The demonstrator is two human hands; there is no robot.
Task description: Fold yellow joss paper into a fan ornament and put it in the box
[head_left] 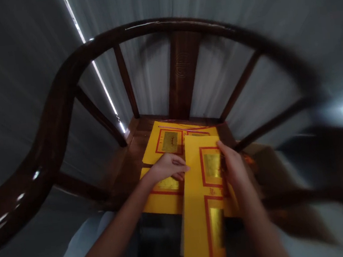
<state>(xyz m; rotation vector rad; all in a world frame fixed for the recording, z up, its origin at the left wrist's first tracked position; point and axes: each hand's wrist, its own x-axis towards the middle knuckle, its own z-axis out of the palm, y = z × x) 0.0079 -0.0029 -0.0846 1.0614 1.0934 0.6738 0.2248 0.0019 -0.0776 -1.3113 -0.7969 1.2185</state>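
Observation:
A long yellow sheet of joss paper (pixel 197 192), printed with red frames around gold foil squares, is held up between my hands over the chair seat. My right hand (pixel 234 164) grips its right edge, thumb near the top corner, and the paper bends back on that side. At the left edge, the fingertips of my left hand (pixel 171 166) are pinched against the paper. Behind and below lie more yellow joss paper sheets (pixel 152 149) with the same red and gold print. The lower end of the held sheet runs out of view.
A dark, glossy wooden armchair with a curved rail (pixel 158 23) surrounds the work. Its carved back slat (pixel 183 73) stands behind the seat (pixel 126 180). A thin pink-red string (pixel 174 128) lies on the papers. A blurred cardboard box (pixel 265 167) is to the right.

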